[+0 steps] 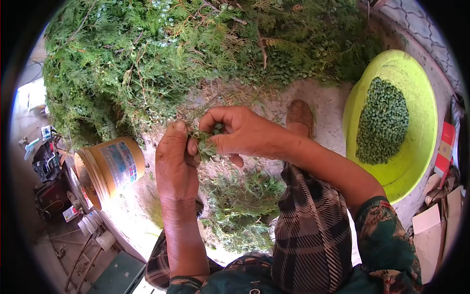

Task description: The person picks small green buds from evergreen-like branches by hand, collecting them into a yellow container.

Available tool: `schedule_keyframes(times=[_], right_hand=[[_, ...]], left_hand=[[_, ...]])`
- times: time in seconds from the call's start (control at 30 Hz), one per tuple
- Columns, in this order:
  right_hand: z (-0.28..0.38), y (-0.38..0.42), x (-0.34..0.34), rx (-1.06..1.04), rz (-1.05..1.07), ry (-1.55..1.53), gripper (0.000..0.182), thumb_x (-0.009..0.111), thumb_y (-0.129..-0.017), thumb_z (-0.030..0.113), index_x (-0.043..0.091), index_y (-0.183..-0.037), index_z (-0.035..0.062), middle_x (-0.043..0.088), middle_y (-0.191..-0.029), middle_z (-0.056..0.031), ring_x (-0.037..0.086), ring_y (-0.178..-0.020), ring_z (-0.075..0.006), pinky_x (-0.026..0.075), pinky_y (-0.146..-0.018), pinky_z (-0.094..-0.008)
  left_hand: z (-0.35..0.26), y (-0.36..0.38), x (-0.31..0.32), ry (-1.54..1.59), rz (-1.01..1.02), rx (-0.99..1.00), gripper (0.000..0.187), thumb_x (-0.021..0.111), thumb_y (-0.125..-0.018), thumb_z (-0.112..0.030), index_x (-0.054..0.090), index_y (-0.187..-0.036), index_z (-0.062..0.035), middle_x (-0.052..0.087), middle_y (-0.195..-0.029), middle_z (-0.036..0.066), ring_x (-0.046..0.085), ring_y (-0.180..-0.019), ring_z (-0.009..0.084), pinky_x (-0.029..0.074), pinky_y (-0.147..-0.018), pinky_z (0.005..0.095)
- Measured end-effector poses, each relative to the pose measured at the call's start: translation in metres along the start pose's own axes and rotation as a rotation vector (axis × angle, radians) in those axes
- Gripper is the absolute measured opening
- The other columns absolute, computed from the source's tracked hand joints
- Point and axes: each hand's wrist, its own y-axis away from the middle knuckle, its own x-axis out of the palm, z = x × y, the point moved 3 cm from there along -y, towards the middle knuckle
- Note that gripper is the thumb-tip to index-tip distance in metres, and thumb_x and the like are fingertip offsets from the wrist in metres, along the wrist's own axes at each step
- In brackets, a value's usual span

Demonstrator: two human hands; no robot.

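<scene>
Between my two hands is a small sprig of green conifer foliage [207, 146] with little greenish cones on it. My left hand [175, 152] is closed, its thumb and fingers pinching the sprig from the left. From the right, my right hand [240, 130] curls its fingers and thumb around the other side of the sprig, and something small and green shows inside the curl. Both hands hang above the floor, in front of a large heap of cut conifer branches [205, 54].
A yellow-green basin [423, 108] at the right holds many small green cones [383, 122]. At the left a yellow bucket [129, 154] lies tilted. More cut sprigs [240, 206] lie between my legs. Cardboard [428, 230] sits at the lower right.
</scene>
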Motion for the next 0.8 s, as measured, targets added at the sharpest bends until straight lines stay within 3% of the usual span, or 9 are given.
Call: schedule_keyframes(times=[0.1,0.2,0.3,0.37,0.43,0.5,0.53,0.73,0.8], right_hand=[[-0.003,-0.001,0.001,0.019,-0.013,0.000,0.020,0.058,-0.087,0.012,0.051,-0.100,-0.0018,0.053,-0.075,-0.0037,0.048,-0.048,-0.0067,0.040,-0.039,-0.0200],[-0.003,0.000,0.000,0.038,-0.040,-0.044,0.017,0.054,-0.088,0.013,0.051,-0.096,-0.0019,0.052,-0.073,-0.0034,0.045,-0.045,-0.0061,0.038,-0.037,-0.0203],[-0.002,0.001,-0.004,0.012,0.010,-0.297,0.017,0.049,-0.087,0.014,0.051,-0.093,-0.0023,0.052,-0.074,-0.0055,0.045,-0.047,-0.0070,0.037,-0.035,-0.0212],[-0.007,0.002,-0.005,0.018,0.059,-0.525,0.018,0.046,-0.085,0.014,0.050,-0.090,-0.0029,0.052,-0.075,-0.0079,0.044,-0.049,-0.0080,0.036,-0.034,-0.0226],[-0.004,0.002,-0.004,0.008,0.103,-0.528,0.018,0.046,-0.084,0.014,0.049,-0.091,-0.0030,0.051,-0.077,-0.0090,0.043,-0.052,-0.0086,0.036,-0.035,-0.0228],[-0.002,0.001,-0.006,-0.061,0.044,-0.542,0.018,0.047,-0.084,0.013,0.049,-0.095,-0.0017,0.051,-0.079,-0.0083,0.043,-0.053,-0.0079,0.036,-0.037,-0.0218],[-0.002,0.001,-0.007,-0.059,0.046,-0.543,0.018,0.047,-0.084,0.013,0.049,-0.095,-0.0017,0.051,-0.079,-0.0083,0.043,-0.053,-0.0079,0.036,-0.037,-0.0218],[0.014,0.003,0.008,-0.077,-0.068,0.129,0.035,0.067,-0.082,0.020,0.050,-0.105,0.0009,0.053,-0.084,-0.0029,0.046,-0.053,-0.0031,0.037,-0.040,-0.0179],[0.000,-0.005,0.005,-0.125,-0.081,0.130,0.032,0.066,-0.083,0.020,0.051,-0.104,0.0014,0.053,-0.081,-0.0023,0.046,-0.052,-0.0031,0.035,-0.039,-0.0180]], left_hand=[[0.000,0.002,0.002,-0.051,-0.081,-0.016,0.012,0.050,-0.095,-0.019,0.054,-0.089,-0.0090,0.046,-0.066,-0.006,0.041,-0.058,0.0013,0.032,-0.050,0.0144],[0.003,-0.001,0.000,-0.014,0.066,-0.058,0.013,0.048,-0.095,-0.018,0.052,-0.088,-0.0082,0.045,-0.065,-0.006,0.041,-0.058,0.0040,0.035,-0.051,0.0188],[0.008,-0.002,0.000,0.351,0.031,-0.274,0.014,0.045,-0.095,-0.017,0.051,-0.086,-0.0076,0.043,-0.064,-0.005,0.041,-0.057,0.0078,0.038,-0.055,0.0263],[0.012,-0.006,-0.004,0.838,0.349,-0.407,0.015,0.042,-0.095,-0.017,0.050,-0.086,-0.0073,0.043,-0.064,-0.004,0.045,-0.058,0.0109,0.039,-0.059,0.0316],[0.011,-0.009,-0.002,0.785,0.374,-0.394,0.016,0.041,-0.095,-0.017,0.050,-0.086,-0.0070,0.047,-0.066,-0.003,0.047,-0.060,0.0108,0.038,-0.061,0.0309],[0.006,-0.006,-0.001,0.582,0.054,-0.363,0.016,0.041,-0.095,-0.016,0.050,-0.086,-0.0068,0.050,-0.068,-0.002,0.049,-0.059,0.0113,0.039,-0.060,0.0307],[0.007,-0.007,-0.003,0.583,0.052,-0.362,0.016,0.041,-0.095,-0.016,0.050,-0.086,-0.0068,0.050,-0.068,-0.002,0.049,-0.059,0.0113,0.039,-0.060,0.0307],[0.023,-0.014,-0.019,0.372,-0.185,-0.274,0.018,0.044,-0.096,-0.021,0.051,-0.085,-0.0081,0.049,-0.063,-0.004,0.047,-0.055,0.0069,0.044,-0.056,0.0263],[0.025,-0.013,-0.023,0.365,-0.113,-0.244,0.017,0.045,-0.096,-0.021,0.052,-0.086,-0.0081,0.050,-0.063,-0.005,0.047,-0.055,0.0070,0.044,-0.056,0.0261]])
